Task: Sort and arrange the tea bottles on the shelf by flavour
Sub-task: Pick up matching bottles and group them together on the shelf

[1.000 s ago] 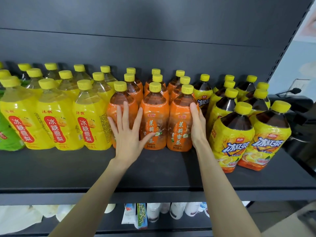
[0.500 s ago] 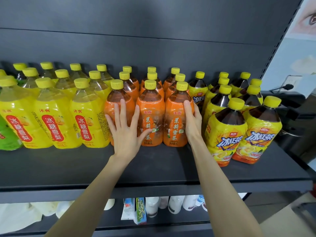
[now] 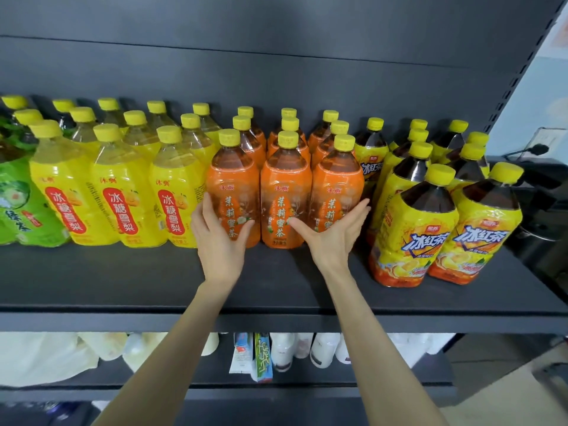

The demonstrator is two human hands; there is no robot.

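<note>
The hands, left hand (image 3: pixel 219 241) and right hand (image 3: pixel 333 233), press open-fingered, gripping nothing, on the outer flanks of the upright orange tea bottles (image 3: pixel 285 195) straight ahead on the shelf (image 3: pixel 123 278), between yellow pear bottles (image 3: pixel 121 195) and dark iced-tea bottles (image 3: pixel 412 229), each hand equally near.

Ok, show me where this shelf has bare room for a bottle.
Free: the front strip of the shelf ahead of the yellow pear bottles and orange bottles. Narrower ahead of the iced tea bottles, which stand further forward. Behind, rows pack tight to the back panel.
</note>
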